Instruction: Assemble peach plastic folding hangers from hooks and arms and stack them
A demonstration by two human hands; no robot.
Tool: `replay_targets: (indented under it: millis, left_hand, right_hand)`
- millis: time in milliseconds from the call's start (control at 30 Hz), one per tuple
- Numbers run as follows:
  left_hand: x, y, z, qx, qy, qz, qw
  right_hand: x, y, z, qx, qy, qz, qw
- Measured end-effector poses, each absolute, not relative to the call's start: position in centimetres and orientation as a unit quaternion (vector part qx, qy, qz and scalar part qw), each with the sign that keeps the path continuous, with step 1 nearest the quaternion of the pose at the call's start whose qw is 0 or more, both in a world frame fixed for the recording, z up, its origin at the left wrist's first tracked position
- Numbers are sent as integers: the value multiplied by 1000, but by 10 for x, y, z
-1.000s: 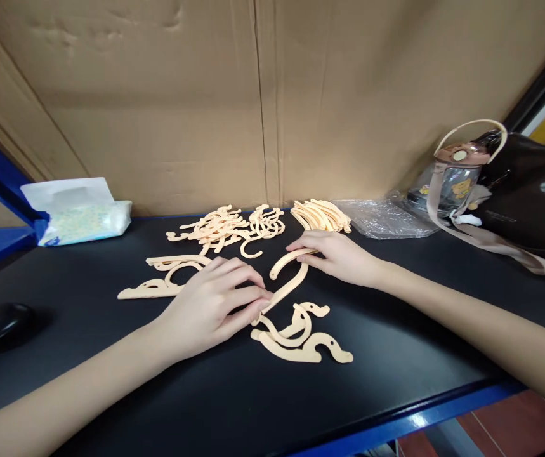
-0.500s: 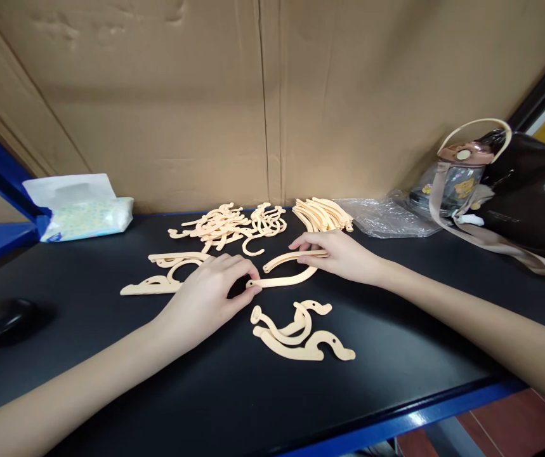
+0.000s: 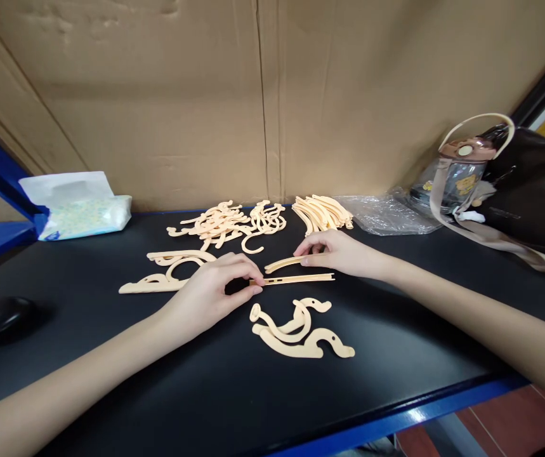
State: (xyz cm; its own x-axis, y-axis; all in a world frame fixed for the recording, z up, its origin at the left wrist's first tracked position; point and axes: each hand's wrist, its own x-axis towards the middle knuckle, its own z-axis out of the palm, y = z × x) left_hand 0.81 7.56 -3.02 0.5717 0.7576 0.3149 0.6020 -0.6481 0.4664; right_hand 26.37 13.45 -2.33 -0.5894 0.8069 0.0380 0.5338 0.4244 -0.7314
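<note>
Your left hand (image 3: 212, 282) has its grip drawn to a pinch, thumb and fingers on the left end of a slotted cream strip (image 3: 303, 279), which lies turned edge-on across the space before your right hand (image 3: 336, 252). The right grip is likewise narrowed, thumb against fingers, on a curved cream strip (image 3: 282, 263) just beyond the first (its right end is hidden by your hand). Nearer you on the black counter (image 3: 196, 400) lies a cream hook (image 3: 292, 341), overlapping two wavy cream pieces. More cream parts (image 3: 154, 284) lie partly behind your left hand. Farther back are a tangled heap of hooks (image 3: 222, 222) and, to its right, a stack of curved strips (image 3: 322, 216), beside a clear plastic bag (image 3: 386, 217). A tissue pack (image 3: 86, 219) stands at the left rear, a black mouse (image 3: 0, 317) nearer.
</note>
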Motion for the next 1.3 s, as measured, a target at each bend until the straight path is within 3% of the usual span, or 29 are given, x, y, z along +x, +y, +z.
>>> replay_targets:
  millis: [267, 533, 900, 1100, 1300]
  left_hand:
    - [9, 76, -32, 886, 361, 263, 123]
    - [6, 77, -34, 856, 435, 255, 119]
    - [5, 80, -35, 846, 440, 273, 126]
    - [8, 70, -25, 876, 384, 278, 84]
    - [11, 62, -22, 926, 286, 233, 84]
  right_hand:
    - [257, 118, -20, -376, -864, 268, 200]
    - [262, 111, -8, -343, -910, 198, 124]
    - [260, 117, -19, -360, -908, 141, 163]
    - [266, 110, 7, -332, -918, 79, 201]
    - [270, 82, 15, -230, -958, 145, 86]
